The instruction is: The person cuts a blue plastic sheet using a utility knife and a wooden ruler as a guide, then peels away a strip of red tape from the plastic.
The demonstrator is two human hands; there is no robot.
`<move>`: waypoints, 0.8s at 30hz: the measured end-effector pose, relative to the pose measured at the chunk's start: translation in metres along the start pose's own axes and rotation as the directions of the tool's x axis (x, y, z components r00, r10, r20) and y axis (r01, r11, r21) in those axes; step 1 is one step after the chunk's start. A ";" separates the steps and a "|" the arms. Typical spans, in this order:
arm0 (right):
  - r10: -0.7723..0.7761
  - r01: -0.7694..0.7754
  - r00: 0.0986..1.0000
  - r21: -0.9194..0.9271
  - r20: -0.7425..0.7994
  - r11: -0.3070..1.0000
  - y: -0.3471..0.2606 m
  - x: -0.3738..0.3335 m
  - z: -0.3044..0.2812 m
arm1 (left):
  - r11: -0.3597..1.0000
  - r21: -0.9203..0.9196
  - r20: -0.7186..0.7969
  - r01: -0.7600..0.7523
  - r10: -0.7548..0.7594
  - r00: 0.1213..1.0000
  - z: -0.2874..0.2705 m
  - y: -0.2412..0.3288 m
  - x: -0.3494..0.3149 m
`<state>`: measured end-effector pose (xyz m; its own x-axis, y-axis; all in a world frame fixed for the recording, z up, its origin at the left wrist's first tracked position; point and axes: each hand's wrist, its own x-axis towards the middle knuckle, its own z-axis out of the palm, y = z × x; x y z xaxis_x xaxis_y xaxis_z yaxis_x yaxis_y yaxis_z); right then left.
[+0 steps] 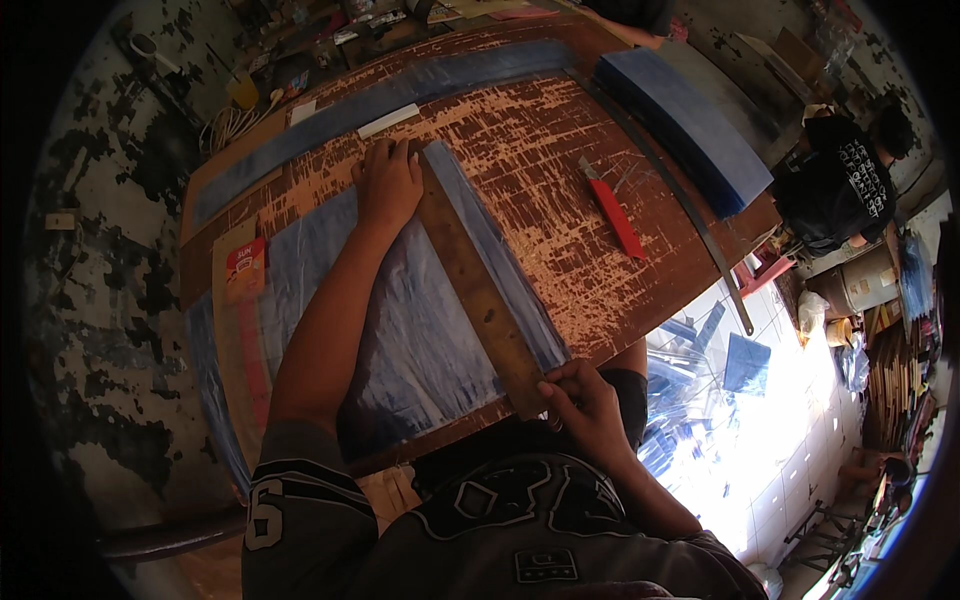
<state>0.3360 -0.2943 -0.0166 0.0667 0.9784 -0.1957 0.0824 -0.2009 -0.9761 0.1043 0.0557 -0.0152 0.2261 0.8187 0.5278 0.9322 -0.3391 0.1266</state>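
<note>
A long, worn brass-coloured metal ruler (475, 290) lies slantwise over a stack of translucent bluish plastic sheets (385, 330). My left hand (388, 185) presses down beside the ruler's far end, its fingers spread and bent a little over the sheets' far edge. At the near end, by the table's front edge, my right hand (590, 402) is closed, with thumb and fingertips on the ruler's corner. Part of its grip is hidden. A narrow strip of sheet shows to the right of the ruler. Apart from both hands, a red-handled cutter (617, 217) rests on the table.
The scratched brown tabletop (540, 200) carries a long blue strip (330, 130) at the back and a thick blue sheet stack (690, 125) at right. A dark metal strip (690, 205) overhangs the right edge. Plastic offcuts (690, 390) litter the floor; another person (840, 180) sits beyond.
</note>
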 end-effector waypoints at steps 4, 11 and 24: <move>-0.002 0.002 1.000 -0.004 0.005 1.000 -0.002 0.000 0.000 | 1.000 0.005 -0.006 -0.001 0.001 1.000 0.001 -0.002 -0.001; 0.007 -0.007 1.000 0.016 0.025 1.000 -0.002 0.000 -0.003 | 1.000 0.016 0.004 0.008 -0.008 1.000 0.003 -0.002 0.000; -0.074 0.075 0.997 -0.021 0.026 0.997 -0.018 -0.016 -0.015 | 1.000 -0.020 0.023 0.022 -0.022 0.999 0.000 0.000 -0.001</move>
<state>0.3486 -0.3074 0.0055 0.0344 0.9915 -0.1253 0.1076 -0.1284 -0.9859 0.1038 0.0547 -0.0155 0.2122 0.8364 0.5053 0.9313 -0.3297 0.1548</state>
